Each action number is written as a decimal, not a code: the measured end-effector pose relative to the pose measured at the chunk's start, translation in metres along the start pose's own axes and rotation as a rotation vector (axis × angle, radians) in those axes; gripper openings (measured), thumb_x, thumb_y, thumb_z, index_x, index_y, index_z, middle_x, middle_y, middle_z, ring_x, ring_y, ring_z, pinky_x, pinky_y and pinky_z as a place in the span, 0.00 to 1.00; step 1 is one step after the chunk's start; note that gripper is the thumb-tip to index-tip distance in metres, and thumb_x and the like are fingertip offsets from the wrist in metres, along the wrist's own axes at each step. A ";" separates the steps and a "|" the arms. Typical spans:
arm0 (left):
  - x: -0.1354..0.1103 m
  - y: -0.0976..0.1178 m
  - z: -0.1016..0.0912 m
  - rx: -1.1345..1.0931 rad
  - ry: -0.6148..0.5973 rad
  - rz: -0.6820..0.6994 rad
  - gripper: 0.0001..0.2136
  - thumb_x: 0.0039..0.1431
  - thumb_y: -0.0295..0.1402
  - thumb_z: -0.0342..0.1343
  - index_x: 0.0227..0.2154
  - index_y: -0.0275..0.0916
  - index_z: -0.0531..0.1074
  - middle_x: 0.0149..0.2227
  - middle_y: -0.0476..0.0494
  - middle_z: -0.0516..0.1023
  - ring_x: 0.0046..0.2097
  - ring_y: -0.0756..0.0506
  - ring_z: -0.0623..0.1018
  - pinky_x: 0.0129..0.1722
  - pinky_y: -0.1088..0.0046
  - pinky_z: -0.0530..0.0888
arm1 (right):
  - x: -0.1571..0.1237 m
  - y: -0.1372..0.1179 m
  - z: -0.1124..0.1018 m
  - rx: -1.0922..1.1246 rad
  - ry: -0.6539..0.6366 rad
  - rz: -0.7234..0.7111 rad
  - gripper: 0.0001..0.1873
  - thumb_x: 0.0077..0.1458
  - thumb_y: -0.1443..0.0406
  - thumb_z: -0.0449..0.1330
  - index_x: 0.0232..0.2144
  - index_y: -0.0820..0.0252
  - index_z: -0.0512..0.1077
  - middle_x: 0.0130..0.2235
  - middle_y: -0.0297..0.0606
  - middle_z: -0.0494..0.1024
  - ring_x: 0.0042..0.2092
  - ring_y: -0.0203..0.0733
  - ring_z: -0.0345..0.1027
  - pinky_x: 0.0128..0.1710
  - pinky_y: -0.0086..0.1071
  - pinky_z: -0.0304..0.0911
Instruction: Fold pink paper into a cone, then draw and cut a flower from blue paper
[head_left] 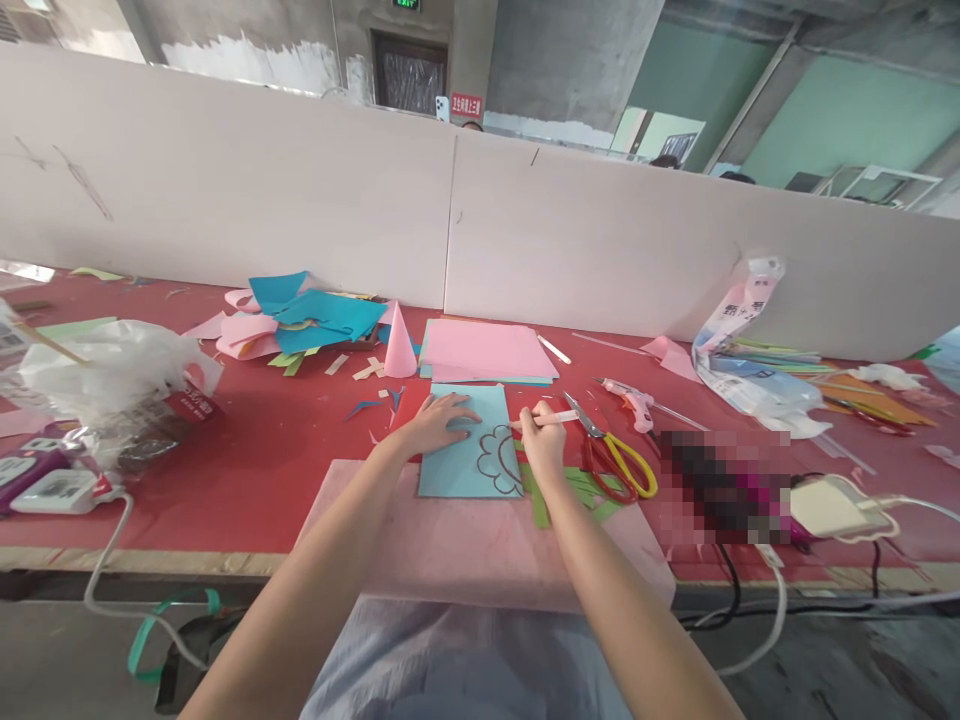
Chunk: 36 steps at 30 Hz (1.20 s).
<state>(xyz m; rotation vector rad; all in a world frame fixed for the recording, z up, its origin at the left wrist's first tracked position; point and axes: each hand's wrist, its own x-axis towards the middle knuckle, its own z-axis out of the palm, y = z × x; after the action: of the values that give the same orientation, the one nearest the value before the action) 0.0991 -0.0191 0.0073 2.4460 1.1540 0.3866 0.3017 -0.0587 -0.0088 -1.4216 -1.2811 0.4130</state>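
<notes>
A light blue sheet of paper (450, 465) lies in front of me, bearing a dark scalloped flower outline at its right side. My left hand (441, 420) rests flat on the sheet's upper left, fingers spread. In my right hand (543, 440) a slim pale marker (559, 417) is gripped, beside the sheet's right edge near the drawn line; its tip is too small to make out. Green paper pieces (581, 490) lie partly under my right wrist. Just right of that hand are scissors (619, 460) with red and yellow handles.
Behind the sheet are stacked pink paper (487, 350) and a pink paper cone (400, 345). A pink glue gun (630, 400) lies right. Paper scraps (322, 315) and a plastic bag (112, 380) sit left. A white partition (637, 240) borders the table; cables and a power bank (836, 505) lie right.
</notes>
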 end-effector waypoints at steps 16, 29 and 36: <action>0.000 0.001 0.000 -0.003 0.005 -0.015 0.15 0.54 0.35 0.51 0.46 0.53 0.68 0.60 0.51 0.54 0.60 0.41 0.55 0.59 0.56 0.47 | 0.003 0.009 0.001 -0.151 0.091 -0.085 0.14 0.47 0.66 0.49 0.17 0.55 0.46 0.15 0.25 0.51 0.19 0.34 0.54 0.21 0.25 0.49; 0.000 0.001 0.000 -0.006 0.012 -0.012 0.15 0.54 0.35 0.51 0.46 0.53 0.68 0.60 0.51 0.55 0.60 0.42 0.55 0.59 0.56 0.47 | 0.001 0.005 -0.002 0.015 0.127 -0.033 0.14 0.50 0.65 0.50 0.18 0.54 0.47 0.16 0.24 0.53 0.20 0.35 0.62 0.22 0.25 0.57; 0.000 0.001 0.000 -0.010 0.020 -0.014 0.15 0.54 0.35 0.51 0.46 0.52 0.69 0.60 0.51 0.56 0.60 0.42 0.55 0.59 0.56 0.47 | 0.000 -0.006 -0.007 0.197 0.140 0.012 0.16 0.53 0.56 0.52 0.20 0.54 0.52 0.17 0.28 0.64 0.27 0.41 0.72 0.23 0.27 0.60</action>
<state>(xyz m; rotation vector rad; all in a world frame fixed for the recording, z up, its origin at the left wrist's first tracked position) 0.0996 -0.0202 0.0075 2.4294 1.1736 0.4128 0.3044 -0.0634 -0.0011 -1.2696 -1.0883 0.4283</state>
